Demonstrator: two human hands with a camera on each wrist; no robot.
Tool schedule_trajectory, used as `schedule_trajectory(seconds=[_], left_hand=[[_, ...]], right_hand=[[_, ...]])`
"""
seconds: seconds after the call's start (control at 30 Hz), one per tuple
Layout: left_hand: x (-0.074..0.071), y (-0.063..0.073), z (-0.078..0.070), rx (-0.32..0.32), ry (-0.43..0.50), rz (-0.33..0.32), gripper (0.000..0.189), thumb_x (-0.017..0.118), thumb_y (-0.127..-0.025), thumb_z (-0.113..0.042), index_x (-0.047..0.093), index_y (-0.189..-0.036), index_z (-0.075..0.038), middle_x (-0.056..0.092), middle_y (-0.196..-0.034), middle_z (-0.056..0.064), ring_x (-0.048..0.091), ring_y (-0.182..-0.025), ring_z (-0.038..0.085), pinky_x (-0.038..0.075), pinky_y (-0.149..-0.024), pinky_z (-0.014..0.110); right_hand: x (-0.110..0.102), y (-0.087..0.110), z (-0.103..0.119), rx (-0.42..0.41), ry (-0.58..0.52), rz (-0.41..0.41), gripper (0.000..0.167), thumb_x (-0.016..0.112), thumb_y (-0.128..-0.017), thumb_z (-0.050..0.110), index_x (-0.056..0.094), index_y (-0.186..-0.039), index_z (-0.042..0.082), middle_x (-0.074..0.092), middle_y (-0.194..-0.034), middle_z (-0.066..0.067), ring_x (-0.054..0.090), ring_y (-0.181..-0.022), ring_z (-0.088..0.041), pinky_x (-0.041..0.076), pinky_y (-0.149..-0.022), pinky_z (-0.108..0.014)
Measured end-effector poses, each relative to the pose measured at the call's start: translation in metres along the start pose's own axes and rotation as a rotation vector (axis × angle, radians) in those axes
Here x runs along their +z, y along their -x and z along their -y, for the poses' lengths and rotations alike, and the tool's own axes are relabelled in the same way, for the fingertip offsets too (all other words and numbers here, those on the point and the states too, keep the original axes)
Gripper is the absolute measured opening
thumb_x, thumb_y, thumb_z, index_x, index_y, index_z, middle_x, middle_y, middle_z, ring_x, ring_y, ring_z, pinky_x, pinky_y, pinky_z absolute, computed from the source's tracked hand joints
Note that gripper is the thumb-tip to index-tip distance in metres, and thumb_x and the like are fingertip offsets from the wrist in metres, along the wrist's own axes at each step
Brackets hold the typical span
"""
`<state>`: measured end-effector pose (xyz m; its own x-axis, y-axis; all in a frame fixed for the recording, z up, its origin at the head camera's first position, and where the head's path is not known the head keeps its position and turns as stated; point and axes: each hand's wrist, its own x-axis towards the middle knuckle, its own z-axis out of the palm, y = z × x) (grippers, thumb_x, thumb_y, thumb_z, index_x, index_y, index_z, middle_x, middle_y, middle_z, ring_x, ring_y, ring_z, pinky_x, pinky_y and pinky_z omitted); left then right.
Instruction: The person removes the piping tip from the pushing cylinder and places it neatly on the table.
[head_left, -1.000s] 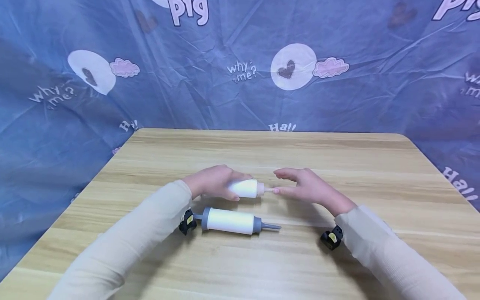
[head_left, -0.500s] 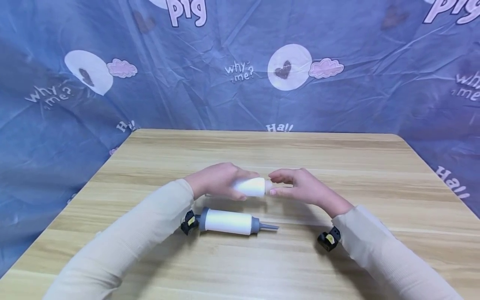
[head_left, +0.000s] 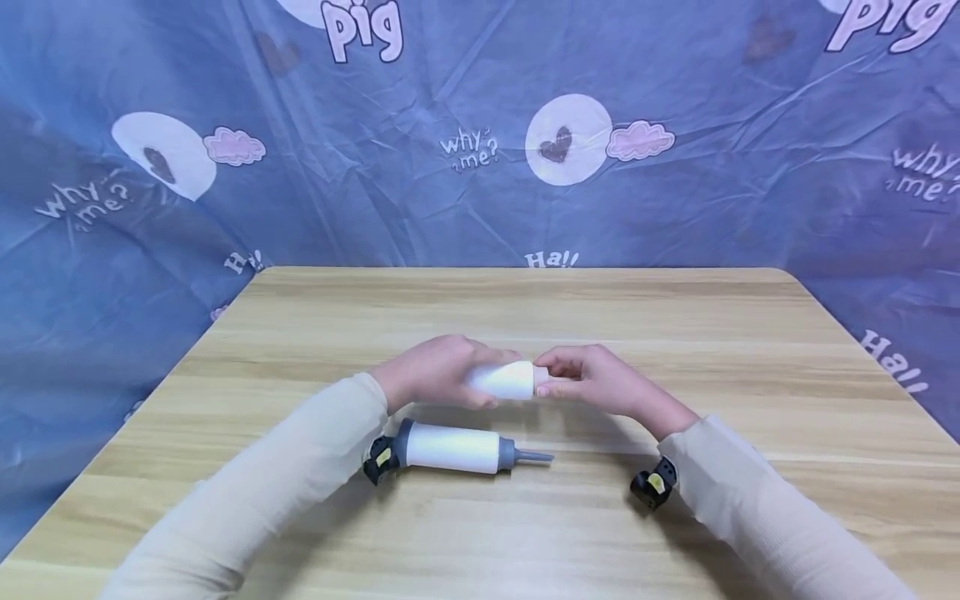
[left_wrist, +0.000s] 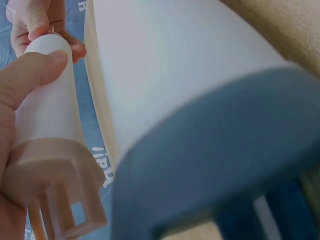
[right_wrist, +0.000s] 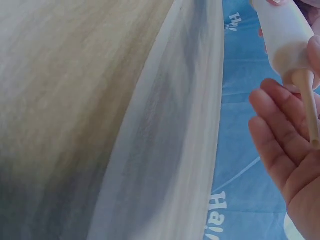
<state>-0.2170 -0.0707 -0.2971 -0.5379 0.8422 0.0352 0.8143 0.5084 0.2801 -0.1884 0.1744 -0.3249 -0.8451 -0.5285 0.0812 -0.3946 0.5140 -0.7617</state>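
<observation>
A white balloon pump [head_left: 506,381] with pale pinkish end parts lies sideways in my left hand [head_left: 438,371], which grips its barrel from above. In the left wrist view my thumb lies along the barrel, and the pump's pale loop handle [left_wrist: 82,200] points back towards my wrist. My right hand [head_left: 600,382] pinches the collar at the front end with thumb and finger. Its other fingers [right_wrist: 280,130] extend beneath the slim nozzle [right_wrist: 306,100] in the right wrist view. Nearer to me, a second balloon pump [head_left: 453,447], white with blue-grey ends, rests on the table.
The wooden table [head_left: 480,542] reaches back to a blue printed curtain [head_left: 420,183] that hangs behind it and at both sides. My left wrist's black camera [head_left: 381,458] sits right by the handle end of the grey-ended pump. Another black camera [head_left: 652,483] is under my right wrist.
The held pump has shifted slightly right towards my right hand. My right fingers have gone from the nozzle tip to the collar and closed on it. The grey-ended pump stays put.
</observation>
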Motion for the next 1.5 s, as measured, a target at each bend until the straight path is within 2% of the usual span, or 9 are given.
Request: schedule_trajectory(seconds=[0.23,0.37,0.57,0.8,1.0,1.27,1.5], left_hand=[[0.002,0.000,-0.003,0.046,-0.006,-0.008,0.060,0.073,-0.078,-0.030,0.053,-0.132,-0.016,0.060,-0.125,0.002,0.062,-0.094,0.011,0.049,-0.080,0.025],[0.001,-0.002,-0.006,0.070,-0.007,-0.012,0.059,0.073,-0.078,-0.029,0.053,-0.132,-0.014,0.061,-0.124,0.002,0.062,-0.096,0.012,0.049,-0.081,0.025],[0.002,-0.004,-0.006,0.082,0.010,-0.016,0.059,0.073,-0.078,-0.028,0.053,-0.132,-0.016,0.061,-0.124,0.001,0.063,-0.094,0.011,0.049,-0.080,0.025],[0.000,-0.005,-0.005,0.105,0.034,-0.004,0.060,0.073,-0.078,-0.026,0.052,-0.133,-0.015,0.065,-0.116,0.004,0.062,-0.081,0.009,0.048,-0.073,0.021],[-0.005,-0.007,-0.006,0.084,0.086,0.023,0.060,0.073,-0.077,-0.024,0.053,-0.132,-0.013,0.069,-0.108,0.005,0.057,-0.068,0.006,0.047,-0.064,0.017],[-0.009,-0.008,-0.008,0.054,0.142,0.064,0.060,0.075,-0.075,-0.021,0.054,-0.131,-0.014,0.068,-0.111,0.005,0.058,-0.065,0.005,0.048,-0.062,0.017],[-0.011,-0.009,-0.006,0.074,0.179,0.079,0.060,0.076,-0.073,-0.020,0.055,-0.129,-0.014,0.064,-0.117,0.004,0.059,-0.068,0.005,0.049,-0.064,0.017]], right_hand=[[0.002,0.001,-0.007,0.059,-0.153,0.014,0.033,0.070,-0.082,0.016,0.062,-0.107,-0.003,0.068,-0.091,-0.008,0.062,-0.086,-0.016,0.050,-0.075,-0.027],[0.002,0.002,-0.010,0.089,-0.235,-0.002,0.032,0.074,-0.077,0.011,0.061,-0.101,-0.005,0.066,-0.087,-0.006,0.060,-0.080,-0.013,0.051,-0.070,-0.024],[0.003,0.002,-0.014,0.035,-0.276,0.013,0.025,0.073,-0.075,0.006,0.057,-0.092,-0.002,0.060,-0.081,-0.002,0.053,-0.071,-0.009,0.045,-0.062,-0.022],[0.002,0.005,-0.015,-0.078,-0.276,0.020,0.018,0.069,-0.077,0.001,0.054,-0.087,-0.002,0.059,-0.076,0.003,0.050,-0.067,-0.005,0.044,-0.059,-0.020],[0.000,0.005,-0.014,-0.139,-0.244,0.010,0.016,0.068,-0.077,0.000,0.053,-0.084,-0.002,0.057,-0.073,0.006,0.047,-0.064,-0.003,0.041,-0.055,-0.018],[0.003,0.008,-0.013,-0.235,-0.186,0.000,0.014,0.067,-0.080,-0.001,0.055,-0.085,0.000,0.055,-0.071,0.006,0.045,-0.063,-0.001,0.041,-0.052,-0.018],[0.006,0.010,-0.012,-0.281,-0.148,-0.017,0.014,0.067,-0.079,-0.002,0.055,-0.084,0.001,0.055,-0.070,0.003,0.046,-0.062,-0.001,0.043,-0.050,-0.018]])
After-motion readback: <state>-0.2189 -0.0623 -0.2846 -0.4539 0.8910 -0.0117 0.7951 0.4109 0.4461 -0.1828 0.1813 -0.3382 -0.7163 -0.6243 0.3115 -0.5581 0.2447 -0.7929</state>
